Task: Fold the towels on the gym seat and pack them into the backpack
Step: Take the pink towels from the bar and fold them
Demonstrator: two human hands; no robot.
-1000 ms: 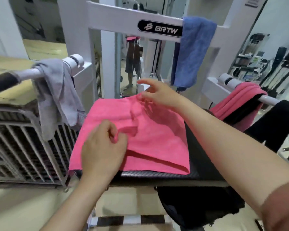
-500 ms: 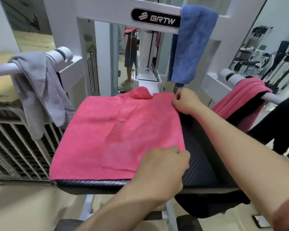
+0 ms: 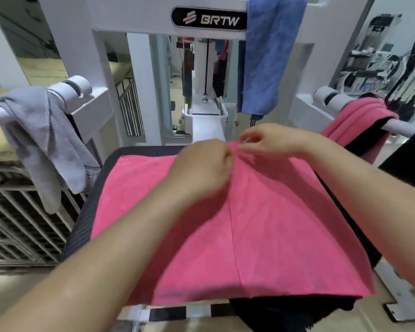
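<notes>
A pink towel (image 3: 273,226) lies flat across the black gym seat (image 3: 86,212), a fold seam running front to back down its middle. Both hands meet at its far edge. My left hand (image 3: 204,166) is closed on the cloth there, knuckles up. My right hand (image 3: 266,140) pinches the same edge just to the right with thumb and fingertips. A grey towel (image 3: 46,140) hangs on the left handle bar, a blue towel (image 3: 266,56) over the white top beam, and a second pink towel (image 3: 359,121) on the right handle bar. Something black (image 3: 285,312), perhaps the backpack, sits under the seat's front right.
The white machine frame (image 3: 139,15) rises right behind the seat. A metal grille (image 3: 17,224) stands at the left. More gym machines (image 3: 381,61) fill the right background. Pale floor (image 3: 15,291) shows below the seat.
My left hand has gone from the towel's near edge to its far edge beside my right hand. The towel now lies flatter and further right on the seat, with a centre seam.
</notes>
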